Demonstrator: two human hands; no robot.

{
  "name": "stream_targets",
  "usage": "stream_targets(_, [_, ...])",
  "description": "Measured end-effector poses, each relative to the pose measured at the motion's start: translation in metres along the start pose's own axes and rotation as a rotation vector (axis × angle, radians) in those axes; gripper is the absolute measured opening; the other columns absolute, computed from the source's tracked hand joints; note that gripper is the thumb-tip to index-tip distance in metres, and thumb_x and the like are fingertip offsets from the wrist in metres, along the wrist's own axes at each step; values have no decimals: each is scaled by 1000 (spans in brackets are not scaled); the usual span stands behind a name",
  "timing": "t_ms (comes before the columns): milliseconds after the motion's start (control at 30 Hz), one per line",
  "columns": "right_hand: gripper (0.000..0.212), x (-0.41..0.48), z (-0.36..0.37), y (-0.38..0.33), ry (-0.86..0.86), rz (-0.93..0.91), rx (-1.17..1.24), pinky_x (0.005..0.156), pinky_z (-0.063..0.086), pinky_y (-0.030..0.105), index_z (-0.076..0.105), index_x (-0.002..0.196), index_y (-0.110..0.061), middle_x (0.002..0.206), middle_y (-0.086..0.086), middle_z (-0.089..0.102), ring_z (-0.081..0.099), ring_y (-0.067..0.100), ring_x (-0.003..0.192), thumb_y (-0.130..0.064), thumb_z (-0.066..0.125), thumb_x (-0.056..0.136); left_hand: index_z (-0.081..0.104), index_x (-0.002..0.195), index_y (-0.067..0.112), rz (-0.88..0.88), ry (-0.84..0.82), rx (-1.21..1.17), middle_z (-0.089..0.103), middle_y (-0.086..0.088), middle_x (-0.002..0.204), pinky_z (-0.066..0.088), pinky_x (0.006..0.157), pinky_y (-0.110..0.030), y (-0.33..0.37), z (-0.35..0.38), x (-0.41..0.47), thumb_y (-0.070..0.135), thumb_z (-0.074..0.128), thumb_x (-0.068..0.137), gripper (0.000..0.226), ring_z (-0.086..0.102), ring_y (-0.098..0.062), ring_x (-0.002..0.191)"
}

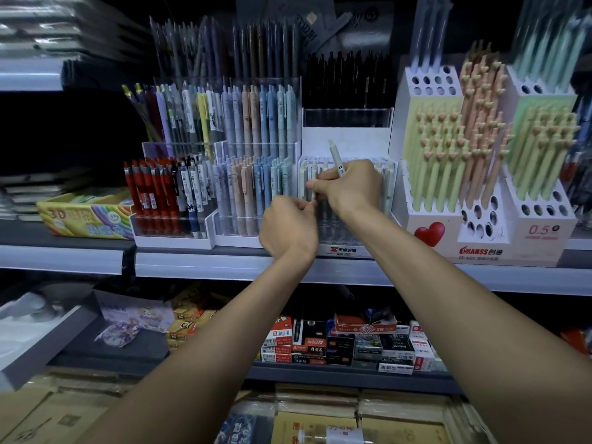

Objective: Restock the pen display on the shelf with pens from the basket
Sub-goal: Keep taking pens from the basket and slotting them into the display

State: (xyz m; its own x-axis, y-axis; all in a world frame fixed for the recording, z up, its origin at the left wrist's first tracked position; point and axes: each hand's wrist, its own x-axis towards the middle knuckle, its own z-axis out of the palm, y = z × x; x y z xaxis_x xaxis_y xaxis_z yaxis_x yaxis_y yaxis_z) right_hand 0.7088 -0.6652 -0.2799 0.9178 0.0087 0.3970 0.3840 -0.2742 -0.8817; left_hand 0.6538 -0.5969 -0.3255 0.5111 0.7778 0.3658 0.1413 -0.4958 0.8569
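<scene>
The right hand [349,185] gripped a pale pen [335,157] over the clear pen display [393,190] while the left hand [288,227] pinched a slotted pen [313,192]; a jostle could have toppled the neighbouring pens [303,176].

— The pen display [333,232] in the middle: clear plastic, isn't it?
— Yes, smooth and glossy, on a white plastic base. The pale pen [336,157] standing above it looks like matt plastic.
— And the pastel pens [253,181] beside it?
— Matt too, soft-looking. The red pens [144,190] shine more.
— The holed stand [429,88] on the right?
— White and matt; card or foam, I cannot tell.
— The shelf edge [224,264]?
— Smooth grey, faintly shiny, metal by the look. Lower down, the brown boxes [317,402] are dull cardboard.
</scene>
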Motion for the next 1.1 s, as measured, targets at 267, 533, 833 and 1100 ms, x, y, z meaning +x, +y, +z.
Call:
stream_targets(267, [23,-21,-7,-2,11,-35,-17,71,63,40,74,75,-15,70,-5,72,72,14,68,-26,94,70,73,69,21,-6,-17,20,67,1,66,39,59,-30,0,-11,-8,41,73,92,31,67,-28,74])
stream_targets(533, [13,-70,-42,-4,-310,218,258,44,50,21,70,84,0,83,9,77,73,22,63,4,82,79,79,77,28,64,-138,-49,74,11,71,51,59,-30,-16,-43,-27,43,72,91,22,70,-15,74])
stream_targets(833, [19,-113,-82,-14,-336,309,336,46,35,29,63,100,-2,71,11,57,49,20,50,-12,48,100,80,84,14,73,-418,-355,76,5,80,49,75,-24,-17,-93,-67,18,73,95,13,67,-4,75])
stream_targets(1100, [9,-132,-115,-21,-189,123,260,96,58,44,79,85,-13,95,1,77,72,21,97,-17,75,92,80,107,11,151,-607,-457,80,-4,95,53,74,-12,-9,-112,-98,13,78,92,15,74,-9,88])
